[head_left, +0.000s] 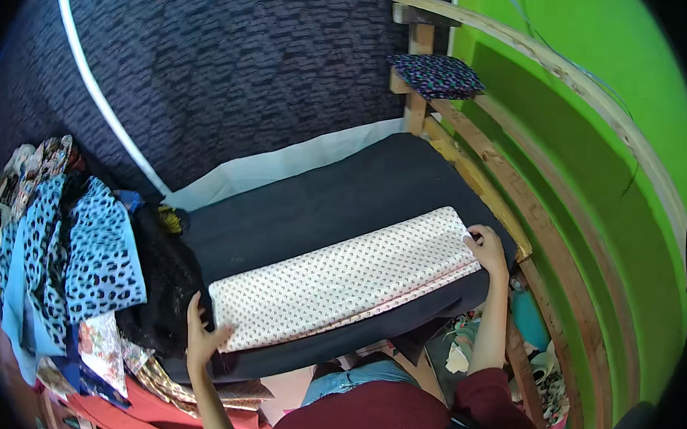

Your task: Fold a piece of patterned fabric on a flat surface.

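A long folded white cloth (347,281) with a small dark print lies across the black-covered table (304,220) in front of me. At its left end is my left hand (204,336), open, fingers apart and the thumb against the cloth's edge. My right hand (489,248) is at the other end, with bent fingers closed on the cloth's far right corner. The fingertips there are partly hidden. Several layers show along the cloth's near edge.
Blue leopard-print fabric (109,247) and black fabric (162,282) are piled at the left. A wooden rack (512,166) runs along the green wall at the right, with a folded dark patterned cloth (438,75) on it. Red fabric (150,411) lies at lower left.
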The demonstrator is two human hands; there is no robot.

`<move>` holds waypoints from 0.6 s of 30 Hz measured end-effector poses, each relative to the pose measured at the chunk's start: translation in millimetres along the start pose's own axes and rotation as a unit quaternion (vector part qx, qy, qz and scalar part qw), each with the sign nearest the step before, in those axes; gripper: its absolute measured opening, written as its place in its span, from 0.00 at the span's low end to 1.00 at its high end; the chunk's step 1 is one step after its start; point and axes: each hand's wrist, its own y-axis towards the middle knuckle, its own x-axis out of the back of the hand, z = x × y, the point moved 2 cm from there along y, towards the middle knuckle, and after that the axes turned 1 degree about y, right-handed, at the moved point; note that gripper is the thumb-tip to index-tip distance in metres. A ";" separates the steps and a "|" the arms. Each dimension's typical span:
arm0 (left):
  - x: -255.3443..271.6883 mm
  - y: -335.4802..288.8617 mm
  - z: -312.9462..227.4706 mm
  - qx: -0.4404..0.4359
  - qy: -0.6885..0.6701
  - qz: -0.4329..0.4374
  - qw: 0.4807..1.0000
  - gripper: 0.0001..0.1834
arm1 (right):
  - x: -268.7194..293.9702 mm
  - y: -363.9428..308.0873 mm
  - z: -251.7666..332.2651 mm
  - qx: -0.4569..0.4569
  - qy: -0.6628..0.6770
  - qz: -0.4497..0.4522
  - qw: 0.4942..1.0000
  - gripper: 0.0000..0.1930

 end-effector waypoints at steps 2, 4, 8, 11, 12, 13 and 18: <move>1.7 -22.8 -20.1 -0.126 0.144 0.004 0.981 0.44 | -1.0 -19.9 -13.8 -0.048 0.018 -0.012 0.999 0.18; -6.8 -40.8 -27.4 -0.110 0.179 0.078 0.975 0.34 | -3.5 -35.6 -18.2 -0.109 0.057 -0.011 0.992 0.19; -22.4 -50.8 -10.0 -0.069 0.185 0.107 0.974 0.25 | -8.5 -54.9 -14.5 -0.056 0.210 -0.056 0.974 0.19; -29.2 -53.1 -0.8 -0.089 0.133 0.063 0.985 0.23 | -9.6 -58.5 -14.2 0.035 0.098 -0.096 0.990 0.16; -32.2 -53.7 0.6 -0.079 0.091 0.055 0.991 0.23 | -13.4 -59.1 -11.7 0.031 0.098 -0.096 0.990 0.16; -33.3 -55.0 2.0 -0.080 0.093 0.059 0.991 0.23 | -18.6 -58.6 -7.9 0.028 0.065 -0.125 0.990 0.15; -24.8 -51.5 10.2 -0.018 0.001 0.065 0.998 0.25 | -13.2 -55.0 -0.7 0.034 0.079 -0.200 0.976 0.13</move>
